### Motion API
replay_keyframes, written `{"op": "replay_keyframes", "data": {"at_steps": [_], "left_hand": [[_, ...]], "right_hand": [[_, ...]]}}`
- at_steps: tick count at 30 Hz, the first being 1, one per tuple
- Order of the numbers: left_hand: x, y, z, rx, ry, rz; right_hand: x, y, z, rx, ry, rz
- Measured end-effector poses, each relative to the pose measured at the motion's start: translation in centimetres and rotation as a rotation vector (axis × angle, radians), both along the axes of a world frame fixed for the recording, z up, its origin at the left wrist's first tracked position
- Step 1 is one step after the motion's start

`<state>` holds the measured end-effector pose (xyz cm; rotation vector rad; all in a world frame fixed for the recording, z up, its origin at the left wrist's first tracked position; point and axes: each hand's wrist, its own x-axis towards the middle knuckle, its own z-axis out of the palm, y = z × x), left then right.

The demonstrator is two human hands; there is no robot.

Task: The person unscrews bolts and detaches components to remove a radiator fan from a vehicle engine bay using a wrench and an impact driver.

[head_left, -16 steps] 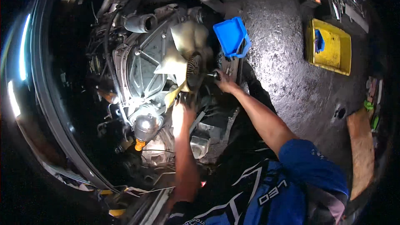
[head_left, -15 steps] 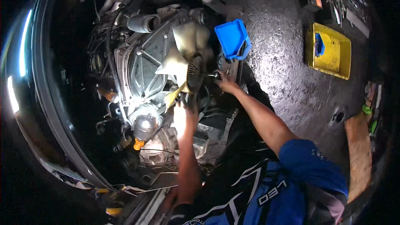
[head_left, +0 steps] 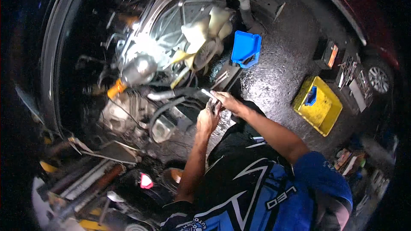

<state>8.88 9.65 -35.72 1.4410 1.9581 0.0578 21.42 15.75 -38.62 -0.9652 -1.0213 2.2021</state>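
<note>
My hands have come together just below the pale fan blades (head_left: 192, 34) and ribbed hub (head_left: 205, 55). My right hand (head_left: 227, 102) is closed on a slim silver metal tool (head_left: 206, 92). My left hand (head_left: 206, 119) is closed just beneath it, fingers upright around something dark that I cannot make out. Close by on the left are a metal pipe (head_left: 160, 95), black hoses (head_left: 167, 110) and a silver canister with an orange fitting (head_left: 115, 89). A blue tray (head_left: 244, 47) sits above my hands.
A yellow bin (head_left: 328, 115) with a blue item inside, a black box (head_left: 326, 53) and loose metal tools (head_left: 346, 72) lie right on the wet floor (head_left: 274, 94). A car wheel (head_left: 378, 80) is at far right, a car body edge (head_left: 58, 55) left, long pipes (head_left: 94, 184) lower left.
My hands left the fan hub and met lower down, with the silver tool now visible. The view has turned, bringing a car wheel and more clutter at lower left into sight.
</note>
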Motion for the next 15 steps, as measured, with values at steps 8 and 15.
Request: {"op": "replay_keyframes", "data": {"at_steps": [8,15], "left_hand": [[0.3,-10.5,5.1,0.106,0.223,-0.035],[1.6,-18.1,5.5,0.191,0.119,0.689]], "right_hand": [[-0.2,-4.2,1.8,-0.140,-0.336,0.433],[-0.6,6.3,-6.6,0.014,-0.458,0.239]]}}
